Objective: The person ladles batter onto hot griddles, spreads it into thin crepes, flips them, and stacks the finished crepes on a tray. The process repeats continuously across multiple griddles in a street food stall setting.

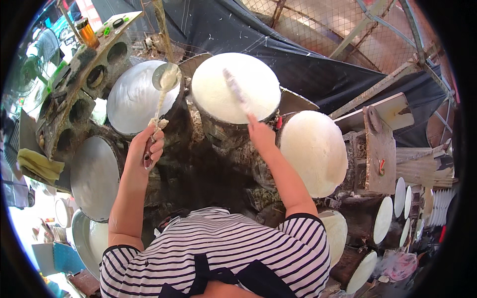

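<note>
My left hand (143,148) is closed around the handle of a ladle (160,105), which is smeared with pale batter. The ladle's round bowl lies over the right edge of a bare grey griddle (131,97). In my right hand (261,134) I grip a long flat spatula (234,89), blurred by motion and coated white. It reaches over a round griddle spread with a white batter sheet (208,74). To the right, a second round white sheet (314,154) covers another griddle. Lower left is one more bare griddle (94,176).
A sooty slab with round holes (79,110) stands at the left, with a yellow cloth (40,165) on it. Below it is a large basin (89,243). Black sheeting (258,42) hangs behind the griddles. Several more drum stoves with white tops (382,219) stand lower right.
</note>
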`<act>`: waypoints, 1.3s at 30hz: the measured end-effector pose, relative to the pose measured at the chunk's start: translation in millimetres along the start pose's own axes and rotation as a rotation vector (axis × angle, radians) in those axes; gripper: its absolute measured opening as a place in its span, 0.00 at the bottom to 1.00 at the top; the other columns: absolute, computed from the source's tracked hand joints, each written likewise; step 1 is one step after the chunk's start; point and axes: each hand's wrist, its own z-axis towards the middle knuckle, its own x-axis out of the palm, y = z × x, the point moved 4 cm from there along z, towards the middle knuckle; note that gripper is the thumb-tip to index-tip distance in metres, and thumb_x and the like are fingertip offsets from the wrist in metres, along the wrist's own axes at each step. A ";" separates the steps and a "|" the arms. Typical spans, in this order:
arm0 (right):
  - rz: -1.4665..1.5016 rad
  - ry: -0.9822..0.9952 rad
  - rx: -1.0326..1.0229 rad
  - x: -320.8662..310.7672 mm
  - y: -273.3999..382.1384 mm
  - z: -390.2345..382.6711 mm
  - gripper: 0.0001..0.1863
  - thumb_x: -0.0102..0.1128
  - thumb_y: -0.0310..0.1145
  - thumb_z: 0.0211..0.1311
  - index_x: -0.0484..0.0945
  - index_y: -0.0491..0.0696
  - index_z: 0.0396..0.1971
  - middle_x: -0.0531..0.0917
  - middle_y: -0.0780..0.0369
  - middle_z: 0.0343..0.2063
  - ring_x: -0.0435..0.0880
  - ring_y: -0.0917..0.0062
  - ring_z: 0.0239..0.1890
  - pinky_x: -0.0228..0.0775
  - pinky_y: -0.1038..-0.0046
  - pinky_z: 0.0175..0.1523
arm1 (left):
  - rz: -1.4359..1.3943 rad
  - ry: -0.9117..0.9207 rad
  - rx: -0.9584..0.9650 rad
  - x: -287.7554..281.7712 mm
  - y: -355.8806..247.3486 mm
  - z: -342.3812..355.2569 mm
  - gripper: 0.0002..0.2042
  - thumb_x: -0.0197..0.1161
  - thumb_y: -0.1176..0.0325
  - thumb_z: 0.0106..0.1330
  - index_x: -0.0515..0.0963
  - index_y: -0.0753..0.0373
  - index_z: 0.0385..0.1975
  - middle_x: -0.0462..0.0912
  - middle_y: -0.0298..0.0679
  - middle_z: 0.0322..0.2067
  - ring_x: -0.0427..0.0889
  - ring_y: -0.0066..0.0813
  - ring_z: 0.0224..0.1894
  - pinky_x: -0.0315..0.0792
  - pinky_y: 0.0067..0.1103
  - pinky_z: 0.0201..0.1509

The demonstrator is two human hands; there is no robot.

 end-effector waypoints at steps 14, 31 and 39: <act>0.093 -0.111 0.279 -17.9 -5.5 -86.0 0.22 0.51 0.40 0.60 0.67 0.60 0.55 0.81 0.53 0.25 0.80 0.56 0.28 0.70 0.55 0.30 | -0.029 -0.163 0.145 -73.8 -10.1 -83.7 0.09 0.45 0.63 0.70 0.64 0.61 0.35 0.61 0.28 0.19 0.57 0.12 0.12 0.52 0.12 0.07; 1.108 0.643 -0.699 6.2 360.1 -204.6 0.17 0.57 0.42 0.54 0.72 0.45 0.37 0.80 0.53 0.26 0.79 0.55 0.32 0.69 0.59 0.36 | -0.231 -0.634 0.694 -165.1 47.6 -298.0 0.14 0.50 0.66 0.69 0.65 0.72 0.46 0.66 0.33 0.22 0.56 0.10 0.14 0.54 0.07 0.09; 0.806 0.984 -1.081 32.3 484.2 -366.0 0.19 0.58 0.42 0.51 0.74 0.40 0.34 0.81 0.52 0.28 0.81 0.56 0.35 0.72 0.60 0.40 | -0.112 -1.031 0.722 -297.7 122.6 -421.0 0.16 0.55 0.63 0.66 0.70 0.65 0.49 0.66 0.29 0.22 0.55 0.10 0.16 0.56 0.05 0.17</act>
